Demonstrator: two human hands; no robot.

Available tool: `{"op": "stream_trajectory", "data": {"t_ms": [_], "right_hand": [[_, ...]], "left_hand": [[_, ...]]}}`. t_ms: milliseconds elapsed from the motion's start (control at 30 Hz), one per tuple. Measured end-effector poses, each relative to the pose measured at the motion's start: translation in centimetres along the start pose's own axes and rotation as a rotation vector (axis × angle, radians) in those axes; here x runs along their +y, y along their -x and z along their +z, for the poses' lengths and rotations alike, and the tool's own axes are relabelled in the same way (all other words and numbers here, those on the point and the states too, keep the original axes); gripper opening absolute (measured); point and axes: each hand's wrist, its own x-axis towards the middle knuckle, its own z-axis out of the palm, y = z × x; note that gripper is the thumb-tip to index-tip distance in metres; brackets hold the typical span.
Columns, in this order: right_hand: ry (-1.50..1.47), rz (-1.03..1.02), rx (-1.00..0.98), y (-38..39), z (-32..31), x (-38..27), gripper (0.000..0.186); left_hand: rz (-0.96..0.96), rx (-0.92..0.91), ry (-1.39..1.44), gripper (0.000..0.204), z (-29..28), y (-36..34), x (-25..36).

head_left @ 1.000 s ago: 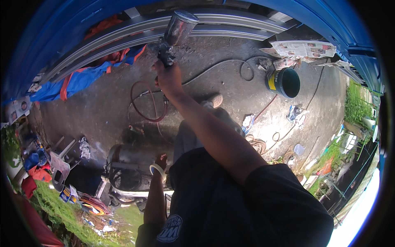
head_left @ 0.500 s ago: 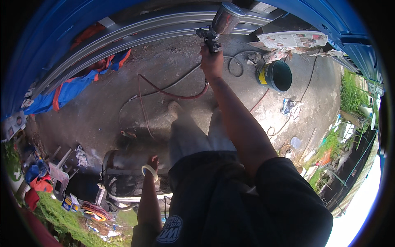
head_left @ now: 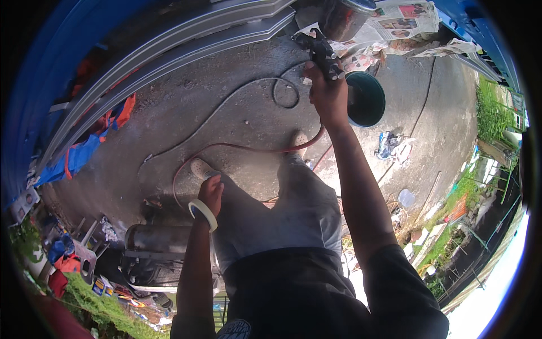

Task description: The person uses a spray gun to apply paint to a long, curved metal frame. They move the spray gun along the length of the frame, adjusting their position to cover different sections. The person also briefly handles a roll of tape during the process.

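My right hand [head_left: 329, 100] is wrapped round the grip of a spray gun [head_left: 323, 53], held out ahead at the upper middle. A stained metal paint cup [head_left: 345, 21] sits on top of the gun. From below my grip a red hose [head_left: 240, 146] drops and curves across the concrete floor. My left hand [head_left: 212, 193] hangs low near my left thigh, fingers curled in, with nothing visible in them. Round my left wrist sits a cream roll of tape [head_left: 204, 214]. Long grey ribbed metal pieces [head_left: 220, 46] stretch along the upper left, apart from the gun.
A dark green bucket [head_left: 367, 101] stands just right of my right hand. Newspaper sheets [head_left: 395, 25] lie at the upper right. A grey hose [head_left: 212, 116] loops over the floor. A dark cylindrical tank [head_left: 155, 240] rests at lower left, near a blue tarp [head_left: 84, 155].
My right hand has carried the spray gun to the right, towards the newspaper. The view has shifted with my body, and both feet now show. My left hand is higher in view.
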Motion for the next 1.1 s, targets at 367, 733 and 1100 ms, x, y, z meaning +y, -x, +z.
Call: {"op": "stream_trajectory", "data": {"t_ms": [367, 733, 1100], "right_hand": [[-0.111, -0.006, -0.289, -9.7, -10.6, 1.9, 0.037], [-0.079, 0.026, -0.072, -8.1, -10.1, 0.1, 0.038], [-0.580, 0.117, 0.003, -7.2, -4.3, -4.9, 0.033]], "left_hand": [[0.181, -0.158, 0.369, 0.045, 28.9, -11.0, 25.5], [0.067, -0.285, 0.665, 0.029, 28.6, -13.0, 33.7], [0.168, -0.117, 0.483, 0.022, 19.4, -10.3, 37.0]]}}
